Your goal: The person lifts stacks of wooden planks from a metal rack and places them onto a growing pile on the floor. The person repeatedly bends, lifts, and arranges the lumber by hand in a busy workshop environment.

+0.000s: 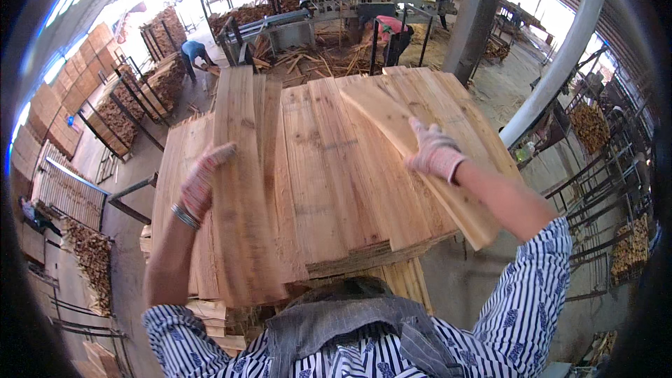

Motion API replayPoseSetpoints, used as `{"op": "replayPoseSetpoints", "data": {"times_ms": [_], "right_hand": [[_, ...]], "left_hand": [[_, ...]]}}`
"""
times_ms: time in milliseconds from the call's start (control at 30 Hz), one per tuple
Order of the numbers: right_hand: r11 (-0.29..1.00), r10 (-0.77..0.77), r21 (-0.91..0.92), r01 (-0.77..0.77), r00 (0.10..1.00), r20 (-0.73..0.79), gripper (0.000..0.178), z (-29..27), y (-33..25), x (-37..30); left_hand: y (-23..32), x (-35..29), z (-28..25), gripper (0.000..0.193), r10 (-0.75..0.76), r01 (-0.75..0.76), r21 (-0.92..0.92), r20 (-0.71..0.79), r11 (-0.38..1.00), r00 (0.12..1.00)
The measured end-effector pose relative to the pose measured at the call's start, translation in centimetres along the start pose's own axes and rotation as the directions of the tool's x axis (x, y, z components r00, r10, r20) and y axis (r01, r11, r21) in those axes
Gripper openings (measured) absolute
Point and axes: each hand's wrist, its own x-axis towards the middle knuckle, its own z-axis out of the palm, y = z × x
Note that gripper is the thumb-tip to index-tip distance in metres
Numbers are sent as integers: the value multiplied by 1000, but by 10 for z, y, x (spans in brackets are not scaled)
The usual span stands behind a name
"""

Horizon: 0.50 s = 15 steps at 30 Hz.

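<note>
A long wooden board (241, 189), its near end smeared by motion, lies lengthwise over the left side of a broad stack of planks (318, 189). My left hand (204, 178), in a pale knitted glove with reddish flecks, grips that board by its left edge. On the right, a second wooden board (381, 112) slants across the planks, its near end jutting past the stack's front edge. My right hand (437, 152), gloved alike, holds this one about mid-length, fingers over its upper face and right edge. Its underside grip is hidden.
A grey steel post (476, 21) and a curved white pipe (560, 56) rise beyond the stack at right. Racked wood piles (115, 108) stand left. Two people, one in blue (194, 52) and one in pink (393, 28), bend near scattered offcuts (301, 63) and machinery.
</note>
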Motion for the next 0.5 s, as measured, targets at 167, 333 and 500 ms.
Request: {"op": "replayPoseSetpoints", "data": {"times_ms": [167, 333, 500], "right_hand": [[988, -93, 119, 94, 996, -13, 104, -24, 19, -10], [912, -388, 130, 389, 921, -35, 104, -48, 63, -33], [979, -183, -65, 192, 975, 129, 110, -3, 86, -49]], "left_hand": [[49, -14, -29, 68, -35, -17, 312, 157, 950, 987], [24, -7, -103, 83, -395, 51, 734, 303, 677, 867], [38, -20, -10, 97, -279, -239, 950, 179, -199, 944]]}}
